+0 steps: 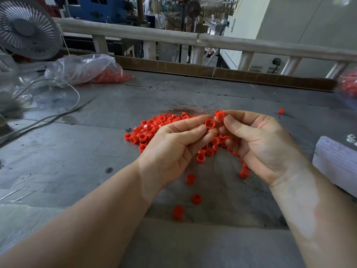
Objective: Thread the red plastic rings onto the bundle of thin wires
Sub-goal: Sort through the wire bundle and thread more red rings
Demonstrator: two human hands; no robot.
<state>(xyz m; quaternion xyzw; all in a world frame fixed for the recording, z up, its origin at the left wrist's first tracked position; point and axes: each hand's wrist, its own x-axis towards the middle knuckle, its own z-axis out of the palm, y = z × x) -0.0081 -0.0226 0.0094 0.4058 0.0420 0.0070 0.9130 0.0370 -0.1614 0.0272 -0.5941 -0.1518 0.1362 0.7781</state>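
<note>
At frame centre I see my left hand point(173, 149) pinching one red ring point(210, 124), my right hand point(258, 138) gripping another ring point(220, 115) on the wire bundle point(190, 109); behind, loose rings point(150, 130) cover the surface point(77, 151).

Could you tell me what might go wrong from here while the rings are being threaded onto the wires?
1. The thin wires fan out loosely at their ends, so stray strands may miss the hole of the ring that the left hand pinches.
2. The right hand holds another ring at its fingertips; it could slip off.
3. Loose rings lie near the table edge and may roll off.
</note>
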